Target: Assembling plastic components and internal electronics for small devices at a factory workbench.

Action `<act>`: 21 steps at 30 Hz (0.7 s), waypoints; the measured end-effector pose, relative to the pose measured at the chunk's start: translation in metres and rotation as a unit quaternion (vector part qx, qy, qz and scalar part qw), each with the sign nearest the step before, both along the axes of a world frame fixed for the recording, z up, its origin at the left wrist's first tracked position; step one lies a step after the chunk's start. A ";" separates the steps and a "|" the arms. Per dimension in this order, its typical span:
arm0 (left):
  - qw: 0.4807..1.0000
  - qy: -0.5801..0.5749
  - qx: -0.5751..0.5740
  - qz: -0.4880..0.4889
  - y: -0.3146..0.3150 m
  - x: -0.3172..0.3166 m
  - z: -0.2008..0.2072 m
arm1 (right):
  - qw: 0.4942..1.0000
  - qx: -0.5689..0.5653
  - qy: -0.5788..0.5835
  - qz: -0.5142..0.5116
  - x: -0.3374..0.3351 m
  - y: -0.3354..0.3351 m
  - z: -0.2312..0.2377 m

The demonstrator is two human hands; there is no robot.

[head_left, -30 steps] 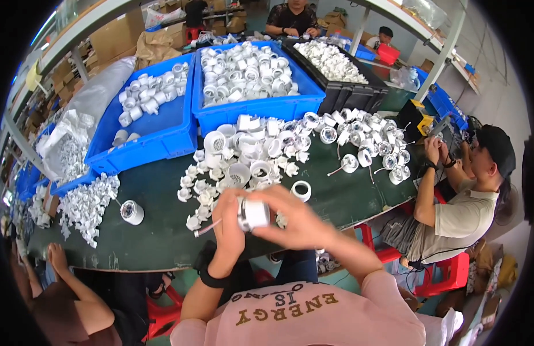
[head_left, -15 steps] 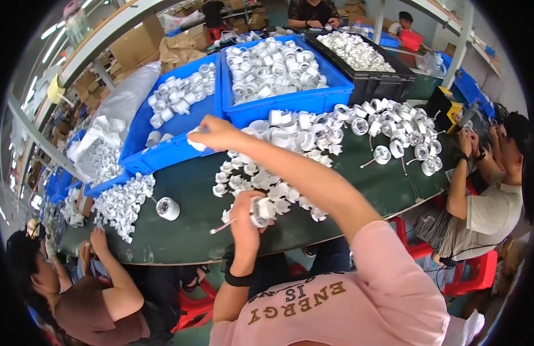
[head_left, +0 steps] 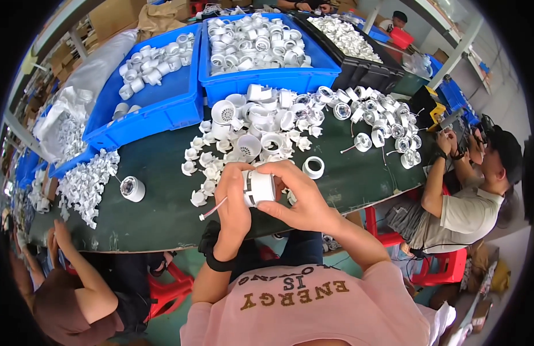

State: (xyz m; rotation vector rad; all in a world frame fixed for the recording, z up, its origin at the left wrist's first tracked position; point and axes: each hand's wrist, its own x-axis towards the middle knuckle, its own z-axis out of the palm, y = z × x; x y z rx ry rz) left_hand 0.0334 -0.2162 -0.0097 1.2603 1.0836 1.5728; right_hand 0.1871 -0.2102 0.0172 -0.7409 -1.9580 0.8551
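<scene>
In front of my chest, both hands hold a white cylindrical housing [head_left: 259,189] with dark slots round its side. My left hand [head_left: 232,199] wraps its left side, and a thin wire with a small white plug [head_left: 202,217] sticks out beside that hand. My right hand [head_left: 301,199] grips it from the right, thumb below and fingers over the top. Just beyond the hands lie small white claw-edged parts [head_left: 211,172] and larger white cups [head_left: 249,147]. A white ring [head_left: 313,168] lies on the table to the right of them.
Two blue bins [head_left: 143,124] [head_left: 270,79] and a black crate [head_left: 365,75] of white parts line the far side. Wired round units [head_left: 393,124] are heaped at right, small white pieces [head_left: 88,184] at left, near a single unit [head_left: 132,188]. Co-workers sit at both sides.
My right hand has come back from the left blue bin's near edge to the left hand. Both hands now close round the housing. The whole view has shifted a little.
</scene>
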 end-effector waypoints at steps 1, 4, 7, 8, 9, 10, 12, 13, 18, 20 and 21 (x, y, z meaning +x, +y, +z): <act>1.000 0.027 0.009 0.006 -0.004 0.003 0.004 | 1.000 0.013 -0.007 -0.001 0.002 -0.001 -0.002; 0.998 0.054 0.045 0.005 -0.007 0.005 0.005 | 1.000 0.002 -0.001 -0.009 0.005 -0.007 0.002; 0.997 0.063 0.049 0.007 -0.011 0.006 0.005 | 1.000 -0.021 -0.003 -0.003 0.010 -0.012 0.003; 0.996 0.068 0.058 0.007 -0.011 0.006 0.005 | 1.000 -0.021 -0.001 -0.003 0.010 -0.013 0.003; 0.996 0.070 0.058 0.007 -0.012 0.006 0.006 | 1.000 -0.017 0.001 -0.001 0.010 -0.014 0.004; 0.994 0.082 0.068 0.016 -0.014 0.006 0.008 | 1.000 -0.014 0.004 0.001 0.009 -0.015 0.005; 0.992 0.096 0.076 0.024 -0.018 0.007 0.011 | 1.000 -0.018 -0.012 0.011 0.008 -0.019 0.009; 0.992 0.093 0.073 0.032 -0.021 0.007 0.013 | 0.999 -0.021 -0.029 0.022 0.008 -0.020 0.011; 0.988 0.109 0.088 0.058 -0.029 0.014 0.017 | 0.997 0.033 -0.042 0.049 0.000 -0.027 -0.012; 0.990 0.086 0.089 0.060 -0.032 0.015 0.014 | 0.999 0.003 0.015 0.045 -0.006 -0.032 -0.018; 0.990 0.087 0.088 0.060 -0.032 0.016 0.012 | 0.999 0.002 0.016 0.045 -0.007 -0.032 -0.019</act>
